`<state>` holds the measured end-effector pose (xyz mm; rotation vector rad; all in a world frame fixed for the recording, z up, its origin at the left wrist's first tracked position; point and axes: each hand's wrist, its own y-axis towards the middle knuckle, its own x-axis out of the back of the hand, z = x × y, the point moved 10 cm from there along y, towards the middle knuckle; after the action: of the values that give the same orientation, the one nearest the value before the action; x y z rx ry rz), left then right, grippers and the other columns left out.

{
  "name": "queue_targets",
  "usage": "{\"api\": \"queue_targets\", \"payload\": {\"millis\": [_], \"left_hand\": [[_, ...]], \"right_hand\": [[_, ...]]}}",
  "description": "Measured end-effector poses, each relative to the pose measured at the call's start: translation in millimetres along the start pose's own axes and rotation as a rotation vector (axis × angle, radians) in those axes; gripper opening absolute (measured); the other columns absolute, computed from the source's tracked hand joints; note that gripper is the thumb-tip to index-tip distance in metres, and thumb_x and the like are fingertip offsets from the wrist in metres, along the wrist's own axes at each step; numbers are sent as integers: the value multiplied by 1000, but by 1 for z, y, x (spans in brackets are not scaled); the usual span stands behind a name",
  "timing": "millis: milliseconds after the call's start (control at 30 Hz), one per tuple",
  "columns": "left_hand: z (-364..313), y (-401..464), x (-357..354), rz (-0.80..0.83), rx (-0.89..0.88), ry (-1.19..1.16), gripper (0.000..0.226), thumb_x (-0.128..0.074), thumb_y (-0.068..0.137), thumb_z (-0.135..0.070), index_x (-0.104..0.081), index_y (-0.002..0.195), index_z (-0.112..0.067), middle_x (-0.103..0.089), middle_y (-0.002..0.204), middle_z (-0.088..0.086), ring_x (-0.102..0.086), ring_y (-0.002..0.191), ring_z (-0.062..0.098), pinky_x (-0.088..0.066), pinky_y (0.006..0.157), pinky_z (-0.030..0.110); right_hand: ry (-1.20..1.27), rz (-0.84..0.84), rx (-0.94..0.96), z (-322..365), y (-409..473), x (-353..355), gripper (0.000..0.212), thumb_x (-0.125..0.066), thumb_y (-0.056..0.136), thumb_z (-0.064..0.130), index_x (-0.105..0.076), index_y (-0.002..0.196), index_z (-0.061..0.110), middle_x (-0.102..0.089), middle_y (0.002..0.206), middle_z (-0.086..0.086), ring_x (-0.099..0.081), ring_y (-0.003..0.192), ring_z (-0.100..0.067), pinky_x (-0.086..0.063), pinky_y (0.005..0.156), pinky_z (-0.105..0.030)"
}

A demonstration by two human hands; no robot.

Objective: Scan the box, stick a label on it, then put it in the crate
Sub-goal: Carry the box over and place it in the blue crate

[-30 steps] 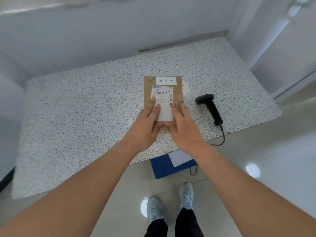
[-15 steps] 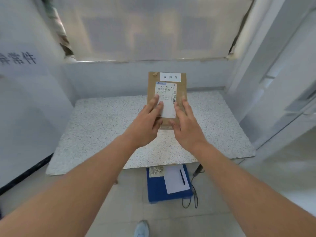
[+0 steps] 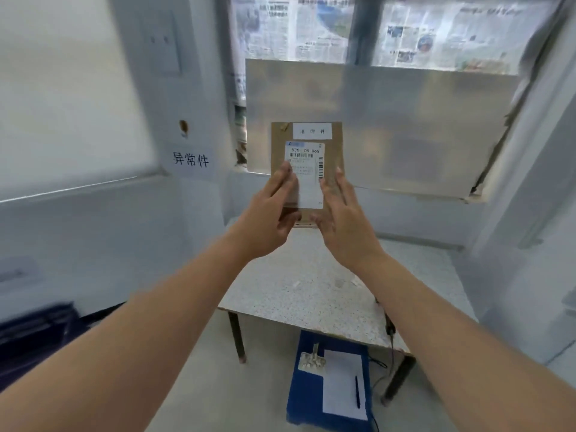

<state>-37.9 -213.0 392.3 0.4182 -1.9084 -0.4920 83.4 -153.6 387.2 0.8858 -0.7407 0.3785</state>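
A flat brown cardboard box (image 3: pixel 333 141) is held up in the air in front of the window, well above the table. On its face are a white shipping label (image 3: pixel 307 179) with barcodes and a small white label (image 3: pixel 311 131) near the top edge. My left hand (image 3: pixel 269 216) grips the box's lower left, fingers lying over the shipping label. My right hand (image 3: pixel 341 226) holds the lower right edge, fingers stretched up along the side. The scanner is out of view.
The speckled table (image 3: pixel 308 297) stands below my hands, with a black cable (image 3: pixel 389 330) hanging off its right front edge. Under it sits a blue container (image 3: pixel 307 397) bearing a white sheet (image 3: pixel 341 381) and a pen. A dark, blurred crate-like shape (image 3: pixel 34 335) is at the left.
Both hands have lifted the box off the table and raised it to window height. The view has tilted upward, and the scanner has dropped out of sight.
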Motion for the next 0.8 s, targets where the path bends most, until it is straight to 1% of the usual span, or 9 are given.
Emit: {"api": "queue_targets", "payload": {"millis": [133,300,467,567,700,800], "left_hand": [[17,-28,57,-56,17,92,84,-69,94,-20,-22,162,-4,-8,174,5,-22,157,32,-33,122,52],[51,-74,125,-99,50,175,86,-70,93,-20,-22,162,-5,-9,174,4,-22,157,31,-34,122,51],[103,-139,197,-140,91,250,85,-70,92,-20,-24,161,-4,-10,174,5,-25,156,30,-36,120,52],[142,-183,237,-148,130,283,83,-71,92,-20,-27,160,-3,-11,173,5,-26,156,29,-36,120,51],[192,-243,287,-152,181,326,82,-71,92,-21,-28,159,-1,-11,173,7,-23,157,29,-35,121,51],[231,-285,318,-159,241,338,83,-70,93,-23,-26,160,-1,-8,174,7,-22,157,31,-34,122,50]], "right_hand": [[14,-11,97,58,10,-7,69,-66,100,18,-33,158,4,-16,169,-16,-18,157,-32,-35,119,-56],[68,-2,199,137,19,-38,70,-68,98,20,-35,157,4,-18,167,-18,-22,155,-33,-39,116,-57],[123,13,300,230,25,-92,72,-65,99,30,-31,159,5,-14,168,-16,-14,158,-30,-35,119,-57],[175,45,325,286,25,-132,73,-66,99,29,-30,160,7,-11,170,-16,-11,159,-29,-31,122,-53],[228,77,361,362,21,-185,73,-66,99,27,-31,160,7,-11,169,-16,-10,159,-29,-30,122,-51],[252,111,378,413,19,-226,73,-67,99,27,-32,159,6,-12,169,-18,-15,158,-31,-30,120,-47]]}}
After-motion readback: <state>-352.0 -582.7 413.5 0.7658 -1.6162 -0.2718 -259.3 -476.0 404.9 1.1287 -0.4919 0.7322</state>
